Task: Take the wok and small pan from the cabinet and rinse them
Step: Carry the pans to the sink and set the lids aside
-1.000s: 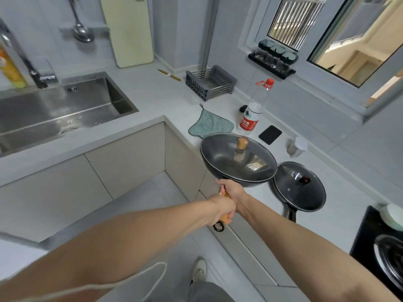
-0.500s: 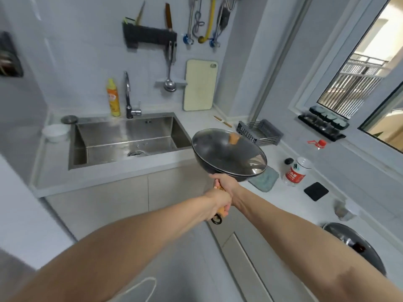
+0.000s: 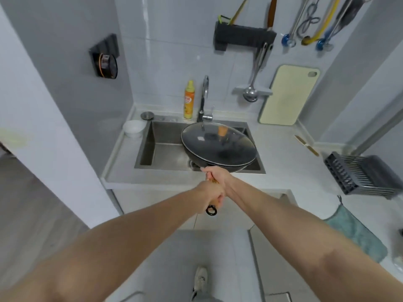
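Observation:
The black wok (image 3: pixel 218 155), covered by a glass lid with a wooden knob (image 3: pixel 222 131), hangs in the air over the right half of the steel sink (image 3: pixel 157 149). Both hands grip its wooden handle. My right hand (image 3: pixel 218 174) is closest to the bowl, and my left hand (image 3: pixel 210 196) holds further back, just above the handle's black ring (image 3: pixel 211 210). The small pan is out of view.
A faucet (image 3: pixel 204 99) and an orange bottle (image 3: pixel 188 100) stand behind the sink. A white bowl (image 3: pixel 134 128) sits at its left rim. A cutting board (image 3: pixel 287 94) leans on the wall, a dish rack (image 3: pixel 362 175) and a teal cloth (image 3: pixel 353 232) lie on the right counter.
I have turned left from the corner counter toward the sink, carrying the wok in both hands until it hangs over the basin. The small pan has left the view.

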Tool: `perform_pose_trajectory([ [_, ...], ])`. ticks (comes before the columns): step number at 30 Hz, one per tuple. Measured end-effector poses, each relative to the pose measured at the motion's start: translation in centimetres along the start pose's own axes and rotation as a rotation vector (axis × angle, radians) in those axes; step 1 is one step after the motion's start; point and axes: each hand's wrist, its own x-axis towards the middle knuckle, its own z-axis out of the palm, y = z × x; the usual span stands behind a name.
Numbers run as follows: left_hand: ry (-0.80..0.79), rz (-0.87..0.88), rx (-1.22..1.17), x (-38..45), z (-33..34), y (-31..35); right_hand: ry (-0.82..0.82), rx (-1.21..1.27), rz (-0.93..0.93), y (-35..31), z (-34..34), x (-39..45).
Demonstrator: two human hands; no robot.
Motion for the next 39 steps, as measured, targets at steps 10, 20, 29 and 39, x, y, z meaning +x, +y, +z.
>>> perform_pose_trajectory([
  [10, 0.192, -0.176, -0.218, 11.6, -7.1, 5.3, -0.175, -0.115, 0.146, -5.5, 4.7, 14.2],
  [20, 0.077, -0.235, -0.196, 17.2, -14.6, 5.7, -0.248, 0.023, 0.381, -6.6, 10.2, 20.4],
  [29, 0.026, -0.282, -0.174, 20.9, -17.8, 5.0, -0.213, -0.093, 0.448, -6.2, 12.9, 23.7],
  [39, 0.024, -0.344, -0.237, 22.8, -18.1, 4.3, -0.253, -0.036, 0.492, -4.7, 13.4, 25.7],
])
